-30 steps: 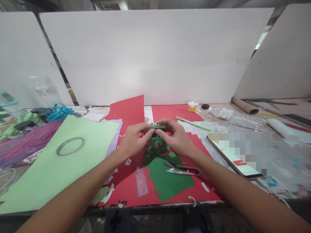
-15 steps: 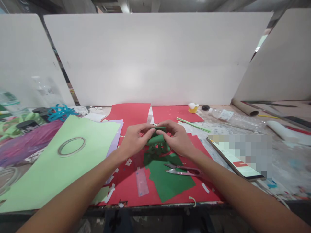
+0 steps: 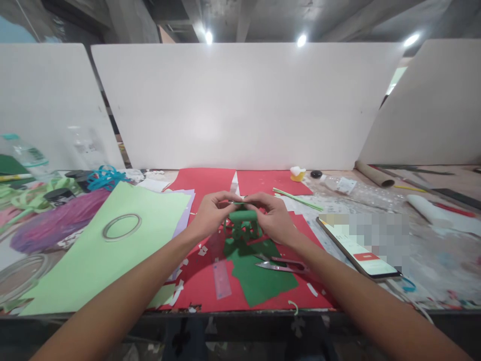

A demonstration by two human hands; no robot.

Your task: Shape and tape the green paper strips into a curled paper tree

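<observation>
Here's my left grip (image 3: 209,214) and my right grip (image 3: 277,217), both closed, thumbs and fingers pinching the curled green paper piece (image 3: 243,217) between them, its upper edge partly hidden by my fingers. It's held up over the green sheet (image 3: 263,291), wrists bent inward, left forearm (image 3: 131,281) and right forearm (image 3: 349,281) angling in from the lower corners. Right below, snips (image 3: 280,266) lie on that sheet, handles towards my right forearm, close in. A clear ruler (image 3: 222,281) sits beside it, on the red paper (image 3: 205,298). Outward left: light green paper (image 3: 150,213) carrying a ring (image 3: 105,232). Right: a phone (image 3: 343,248) on the worktop (image 3: 443,271). Ahead, a white board (image 3: 244,110) closes off the far side.
</observation>
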